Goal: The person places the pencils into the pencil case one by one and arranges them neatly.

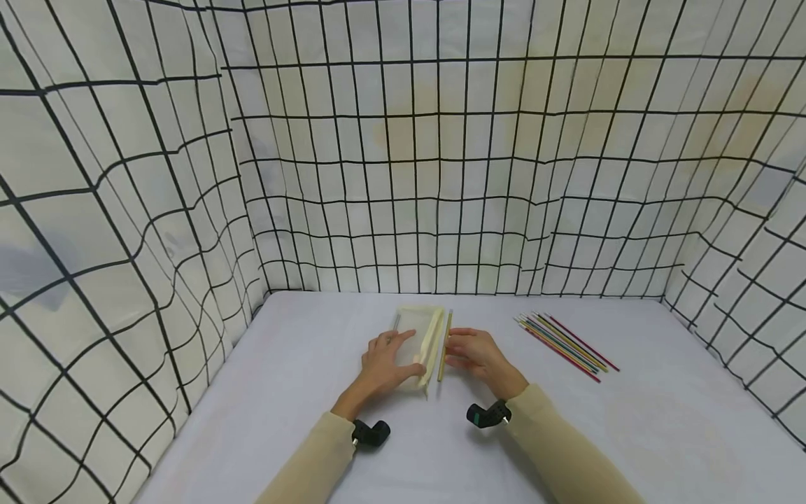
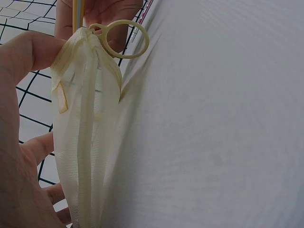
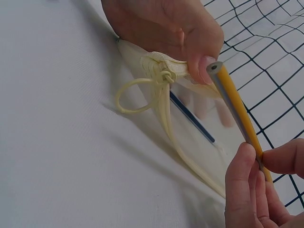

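A pale yellow mesh zip pouch [image 1: 429,343] lies near the middle of the table. My left hand [image 1: 384,362] holds it, the thumb at the zipper end and the fingers spread along its side. A cord loop [image 2: 148,40] hangs from the zipper. Through the mesh, in the right wrist view, a dark blue pencil [image 3: 192,116] shows inside the pouch. Just right of the pouch, my right hand [image 1: 480,355] pinches a yellow-and-grey striped pencil [image 3: 241,113] between thumb and fingers. Its flat unsharpened end points toward me, apart from the table.
Several coloured pencils [image 1: 567,344] lie in a loose slanting bunch on the right of the white table [image 1: 661,420]. A black grid net [image 1: 466,157] over white sheeting encloses the back and both sides.
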`<state>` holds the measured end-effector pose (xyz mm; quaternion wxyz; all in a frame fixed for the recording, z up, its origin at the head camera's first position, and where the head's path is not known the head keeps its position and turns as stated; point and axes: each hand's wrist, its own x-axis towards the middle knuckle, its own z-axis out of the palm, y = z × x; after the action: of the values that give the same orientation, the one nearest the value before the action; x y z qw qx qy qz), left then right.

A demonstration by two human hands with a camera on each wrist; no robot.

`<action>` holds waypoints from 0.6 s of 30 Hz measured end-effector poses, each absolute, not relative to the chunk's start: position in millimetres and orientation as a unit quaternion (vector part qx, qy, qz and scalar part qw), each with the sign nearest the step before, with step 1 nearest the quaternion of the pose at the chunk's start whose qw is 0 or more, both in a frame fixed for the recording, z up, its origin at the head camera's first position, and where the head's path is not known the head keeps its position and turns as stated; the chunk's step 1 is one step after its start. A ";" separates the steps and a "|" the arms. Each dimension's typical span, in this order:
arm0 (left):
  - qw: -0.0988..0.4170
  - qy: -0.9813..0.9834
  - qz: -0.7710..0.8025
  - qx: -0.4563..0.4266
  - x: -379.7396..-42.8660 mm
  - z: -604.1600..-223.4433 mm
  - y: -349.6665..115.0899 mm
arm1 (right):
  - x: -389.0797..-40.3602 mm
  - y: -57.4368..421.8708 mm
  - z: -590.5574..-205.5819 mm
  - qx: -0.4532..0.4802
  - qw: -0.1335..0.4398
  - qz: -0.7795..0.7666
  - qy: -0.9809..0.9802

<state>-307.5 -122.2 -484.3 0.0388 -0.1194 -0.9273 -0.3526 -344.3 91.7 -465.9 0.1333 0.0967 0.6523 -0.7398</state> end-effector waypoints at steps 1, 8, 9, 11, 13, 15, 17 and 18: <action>0.037 -0.927 -0.353 -0.120 -307.7 -484.1 -122.3 | -344.5 90.8 -466.5 0.094 0.133 -0.741 0.651; 0.037 -0.928 -0.353 -0.115 -306.8 -485.5 -121.2 | -343.9 86.7 -470.0 0.092 0.141 -0.740 0.651; 0.038 -0.928 -0.352 -0.114 -306.7 -485.7 -121.2 | -344.1 85.9 -470.1 0.092 0.143 -0.739 0.652; 0.039 -0.928 -0.352 -0.114 -306.5 -485.5 -121.2 | -344.3 84.2 -469.4 0.093 0.144 -0.736 0.655; 0.037 -0.928 -0.353 -0.113 -306.5 -484.8 -121.2 | -345.2 82.2 -468.5 0.096 0.145 -0.736 0.655; 0.036 -0.928 -0.355 -0.112 -306.8 -484.0 -120.9 | -346.8 80.3 -467.7 0.099 0.146 -0.737 0.653; 0.034 -0.928 -0.355 -0.112 -307.2 -483.0 -120.6 | -349.2 78.3 -467.3 0.100 0.146 -0.737 0.653; 0.032 -0.927 -0.356 -0.111 -307.2 -482.5 -120.4 | -350.7 77.3 -467.0 0.101 0.148 -0.735 0.654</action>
<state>-307.2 -120.4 -482.5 0.0320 -0.1110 -0.9274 -0.3558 -350.7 77.3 -467.0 0.1480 0.1010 0.6541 -0.7349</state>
